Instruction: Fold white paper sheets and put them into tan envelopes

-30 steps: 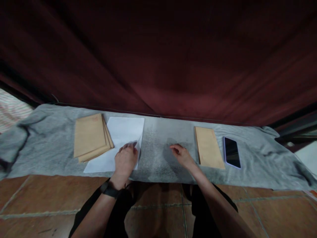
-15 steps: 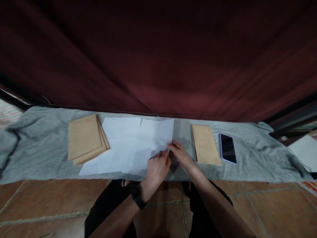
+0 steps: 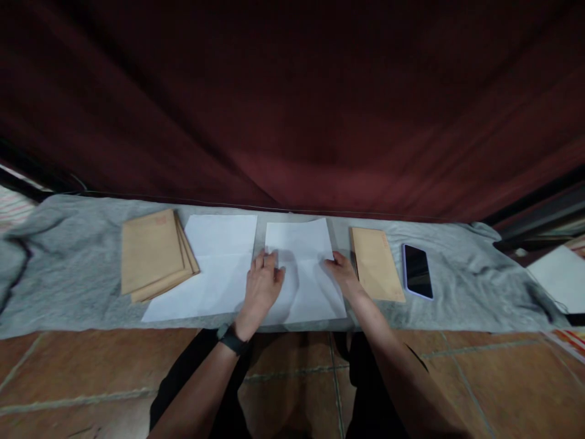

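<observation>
A creased white sheet of paper (image 3: 304, 299) lies in front of me between my two hands. My left hand (image 3: 262, 286), with a dark watch on its wrist, rests over the sheet's left edge, thumb apart from the fingers. At the right edge my right hand (image 3: 342, 271) grips the paper, its thumb on top and the other fingers partly hidden. To the left lies more white paper (image 3: 219, 274), with a faint crease across it and one side under a stack of brown envelopes (image 3: 153, 253).
Another stack of brown envelopes (image 3: 377, 265) lies right of my right hand, beside a phone (image 3: 417, 272) in a purple case. A grey cloth (image 3: 475, 280) covers the narrow surface. Behind it hangs a dark red curtain (image 3: 292, 122). White paper (image 3: 560, 274) shows at far right.
The sheet has shifted right, leaving a gap from the paper at left. My left hand has moved left to its left edge; my right hand has moved slightly right.
</observation>
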The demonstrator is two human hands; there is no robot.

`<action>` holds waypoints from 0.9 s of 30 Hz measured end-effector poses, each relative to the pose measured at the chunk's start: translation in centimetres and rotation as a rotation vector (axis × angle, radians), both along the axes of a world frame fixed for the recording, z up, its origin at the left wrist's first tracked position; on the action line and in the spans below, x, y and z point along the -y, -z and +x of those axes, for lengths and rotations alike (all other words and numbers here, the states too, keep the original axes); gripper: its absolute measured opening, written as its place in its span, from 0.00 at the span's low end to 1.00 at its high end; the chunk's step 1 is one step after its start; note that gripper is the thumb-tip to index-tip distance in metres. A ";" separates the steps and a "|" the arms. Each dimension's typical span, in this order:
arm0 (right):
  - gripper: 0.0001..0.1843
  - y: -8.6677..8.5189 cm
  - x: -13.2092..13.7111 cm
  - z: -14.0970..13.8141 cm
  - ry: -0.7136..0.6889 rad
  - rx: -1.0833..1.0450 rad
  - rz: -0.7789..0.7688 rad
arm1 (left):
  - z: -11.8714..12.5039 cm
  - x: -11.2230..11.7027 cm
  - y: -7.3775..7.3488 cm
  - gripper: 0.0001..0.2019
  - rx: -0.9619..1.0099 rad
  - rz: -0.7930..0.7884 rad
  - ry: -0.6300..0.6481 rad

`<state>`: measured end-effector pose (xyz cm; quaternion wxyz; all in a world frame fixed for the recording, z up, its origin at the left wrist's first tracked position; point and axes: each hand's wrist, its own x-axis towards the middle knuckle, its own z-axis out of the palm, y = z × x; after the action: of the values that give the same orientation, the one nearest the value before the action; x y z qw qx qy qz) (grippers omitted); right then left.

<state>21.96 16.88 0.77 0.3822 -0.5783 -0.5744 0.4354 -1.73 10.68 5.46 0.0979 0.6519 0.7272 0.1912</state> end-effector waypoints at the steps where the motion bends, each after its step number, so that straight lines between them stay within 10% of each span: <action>1: 0.16 0.3 0.0 -0.2 0.021 0.001 -0.010 | 0.2 0.1 0.2 0.24 -0.018 -0.011 -0.004; 14: 0.12 0.3 0.2 -0.2 0.081 0.134 -0.007 | -0.1 -0.7 1.5 0.26 -0.042 0.026 0.020; 20: 0.30 -1.0 1.8 -0.6 0.162 0.463 0.219 | 1.9 -0.2 1.3 0.24 -0.094 0.093 0.166; 27: 0.28 -1.7 2.7 -3.2 -0.162 0.559 0.393 | 5.7 0.1 2.8 0.28 -0.099 0.118 0.408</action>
<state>18.72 14.23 2.45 0.2782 -0.5430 -0.7738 0.1703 4.01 10.59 2.62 0.0603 0.7987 0.5717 0.1777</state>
